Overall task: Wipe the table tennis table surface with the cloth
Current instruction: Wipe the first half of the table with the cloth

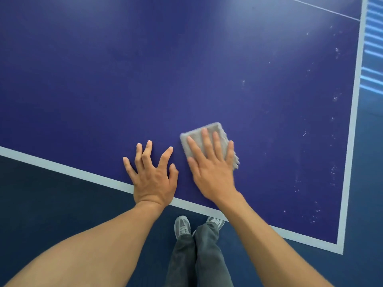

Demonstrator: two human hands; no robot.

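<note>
1. The cloth (216, 126) lies folded on the table (145, 79), a little in from the near edge and towards the near right corner; the right hand (211, 168) presses it flat with straight, spread fingers that clasp nothing; the left hand (153, 179) rests bare on the surface just beside it, fingers splayed and released, its heel over the white border line (83, 172) of the near edge.
2. Risk, as I judge it: the cloth is only pinned under a flat palm (not gripped), so a quick stroke could let it slip out, unfold or bunch; the hand would then rub the surface bare.
3. Risk: the white specks (333, 98) lie scattered along the right edge, well apart from the cloth; strokes that stop short would miss them; a stroke pushed too far could carry the cloth off that edge.
4. Risk: the braced left hand may leave prints; it also sits in the path of any leftward stroke.
5. Count: one table; one cloth; two hands; two shoes (182, 226) below the near edge; specks too many and too small to count.
</note>
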